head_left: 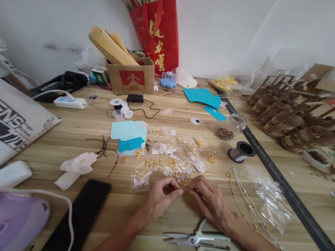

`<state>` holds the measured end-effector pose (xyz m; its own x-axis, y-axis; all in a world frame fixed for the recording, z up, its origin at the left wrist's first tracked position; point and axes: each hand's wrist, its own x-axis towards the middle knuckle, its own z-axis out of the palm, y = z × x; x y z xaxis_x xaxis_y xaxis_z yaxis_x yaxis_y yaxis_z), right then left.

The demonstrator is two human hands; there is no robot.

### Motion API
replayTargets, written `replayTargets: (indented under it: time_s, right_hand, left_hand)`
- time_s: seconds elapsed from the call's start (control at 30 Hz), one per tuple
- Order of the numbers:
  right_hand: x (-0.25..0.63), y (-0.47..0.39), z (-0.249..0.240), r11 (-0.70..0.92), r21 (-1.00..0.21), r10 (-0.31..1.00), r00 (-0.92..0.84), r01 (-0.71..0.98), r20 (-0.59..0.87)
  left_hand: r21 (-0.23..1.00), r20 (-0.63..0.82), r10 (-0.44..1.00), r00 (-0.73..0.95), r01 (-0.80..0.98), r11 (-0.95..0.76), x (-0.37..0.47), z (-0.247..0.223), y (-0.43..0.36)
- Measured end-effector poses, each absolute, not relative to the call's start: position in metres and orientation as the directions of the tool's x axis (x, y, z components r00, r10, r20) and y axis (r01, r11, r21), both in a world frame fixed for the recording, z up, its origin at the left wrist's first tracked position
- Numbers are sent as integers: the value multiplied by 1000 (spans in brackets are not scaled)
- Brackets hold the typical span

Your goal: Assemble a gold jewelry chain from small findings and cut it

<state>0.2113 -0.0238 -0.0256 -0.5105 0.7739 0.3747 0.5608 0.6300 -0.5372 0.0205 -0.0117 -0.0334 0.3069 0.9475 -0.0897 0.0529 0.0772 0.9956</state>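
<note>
My left hand is closed in a pinch, thumb and forefinger together; what sits between them is too small to make out. Close beside it, my right hand has its fingers bent and pinched toward the left fingertips, its hold also unclear. Just beyond both hands lie small clear bags with gold and silver jewelry findings. A pair of scissors with pale handles rests partly under my right wrist, blades apart. Gold and silver chains stretch along the wood to the right of my right forearm.
A spool of wire, a dish of beads and clear plastic bags are on the right, near a dark strip. Brown wooden baskets stand beyond it. A black phone and a purple appliance lie left.
</note>
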Motion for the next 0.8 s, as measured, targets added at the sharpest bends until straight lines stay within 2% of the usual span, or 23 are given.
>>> replayTargets:
  time_s: [0.2,0.47,0.63,0.8]
  right_hand:
    - [213,-26,-26,669,-501,736,-585,549,341]
    - [211,-26,-27,722,-456,687,-621,521,378]
    - [208,-26,-24,749,-441,657,-642,495,395]
    - [206,-27,-21,768,-401,638,-647,499,417]
  left_hand:
    - [961,83,948,308,227,-158,23,-43,-14]
    - [890,195,914,355,327,-317,25,-48,-18]
    - [863,228,891,394,341,-372,26,-47,-20]
    - [885,162,897,411,341,-316,25,-42,-21]
